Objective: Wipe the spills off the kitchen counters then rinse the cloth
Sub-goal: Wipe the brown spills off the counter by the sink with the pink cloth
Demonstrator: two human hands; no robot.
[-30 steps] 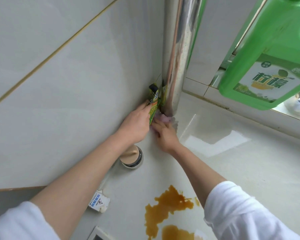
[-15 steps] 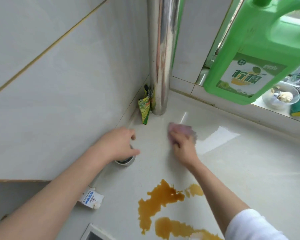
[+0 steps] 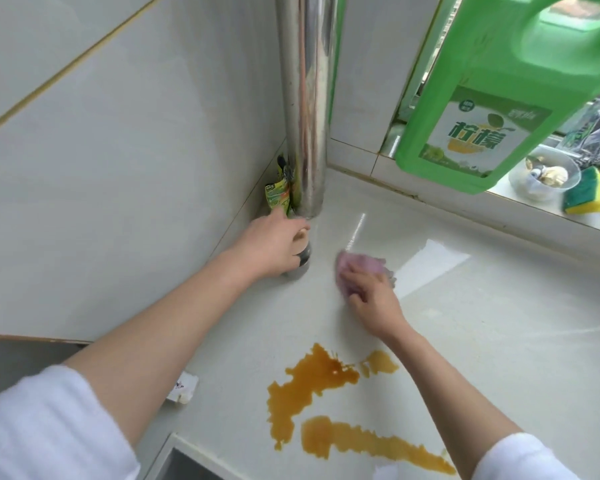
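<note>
A pink cloth (image 3: pixel 361 266) lies flat on the white counter (image 3: pixel 482 323), pressed down under my right hand (image 3: pixel 371 299). My left hand (image 3: pixel 274 245) is wrapped around a small jar with a tan lid (image 3: pixel 302 252) near the base of the steel pipe (image 3: pixel 303 109). A brown spill (image 3: pixel 312 386) spreads over the counter nearer to me, with a second long streak (image 3: pixel 371 443) below it. The cloth sits beyond the spill, apart from it.
A green sachet (image 3: pixel 278 195) leans in the corner beside the pipe. A big green detergent bottle (image 3: pixel 499 84) hangs at upper right. The window sill holds a clear bowl (image 3: pixel 544 178) and a green-yellow sponge (image 3: pixel 587 195). A small white packet (image 3: pixel 184 391) lies under my left forearm.
My right hand has dragged the cloth from the pipe's base out onto the open counter. My left hand let go of the sachet and closed on the small jar.
</note>
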